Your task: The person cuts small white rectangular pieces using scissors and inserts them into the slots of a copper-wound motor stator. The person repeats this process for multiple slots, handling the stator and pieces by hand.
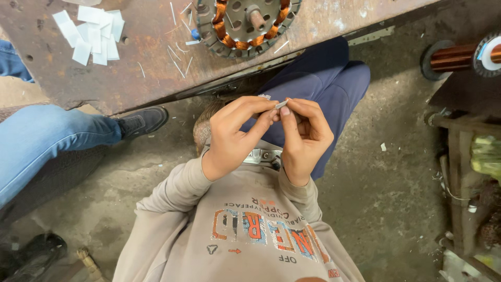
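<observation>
1. Pinching a small pale strip (282, 104), thin and flat like paper, the left hand (235, 133) and the right hand (305, 138) meet fingertip to fingertip above the person's lap, just below the edge of the bench (151, 78).
2. The left hand's thumb and forefinger are closed on one end of the strip, its other fingers curled loosely beneath.
3. The right hand's thumb and forefinger grip the other end, the remaining fingers folded in toward the palm.
4. The bench is a rusty, pitted metal slab, brown with pale scuffs.
5. On it lies a round toothed metal stator (248, 23), wound with glossy orange copper wire and having a stub shaft at its centre.
6. A loose heap of white rectangular paper slips (91, 34) sits at the bench's far left, with thin white slivers scattered between it and the stator.
7. A spool of copper wire (459, 56) with dark round flanges rests at the right edge of view.
8. Another person's leg in blue jeans and a dark shoe (141, 121) stretches in from the left over the rough grey concrete floor (386, 209).
</observation>
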